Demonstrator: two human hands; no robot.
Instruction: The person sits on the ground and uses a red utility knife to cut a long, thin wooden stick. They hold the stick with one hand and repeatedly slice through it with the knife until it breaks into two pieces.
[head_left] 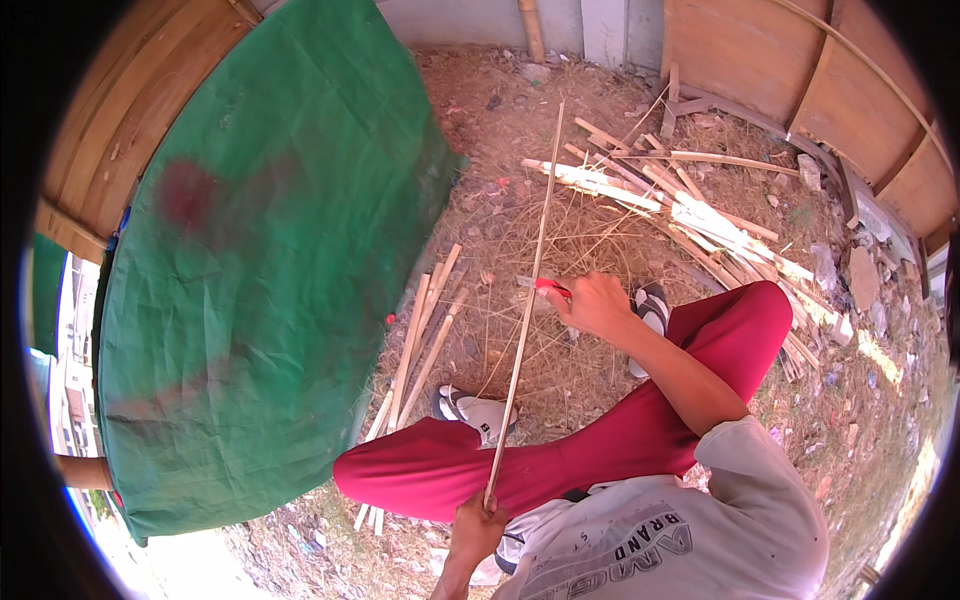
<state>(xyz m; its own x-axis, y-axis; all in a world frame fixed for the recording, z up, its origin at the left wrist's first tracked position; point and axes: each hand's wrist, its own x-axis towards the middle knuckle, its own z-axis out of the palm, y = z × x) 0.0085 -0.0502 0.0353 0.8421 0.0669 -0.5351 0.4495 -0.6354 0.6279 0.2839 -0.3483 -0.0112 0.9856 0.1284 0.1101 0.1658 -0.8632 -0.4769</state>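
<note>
A long, thin bamboo strip (525, 310) slants up and away from my lap, its far end over the dirt. Near its lower end, by my left thigh, my left hand (480, 528) is closed around it. My right hand (595, 303) grips a red-handled knife (553, 287), whose short blade lies against the strip about midway along. The fingers of that hand are wrapped round the handle, hiding part of it.
Split bamboo pieces (700, 215) lie in a loose heap at the far right. Several more sticks (420, 330) rest beside my left foot, next to a green tarp (290, 270). Thin shavings (560, 225) litter the ground ahead. Wooden panels (750, 60) stand at the back right.
</note>
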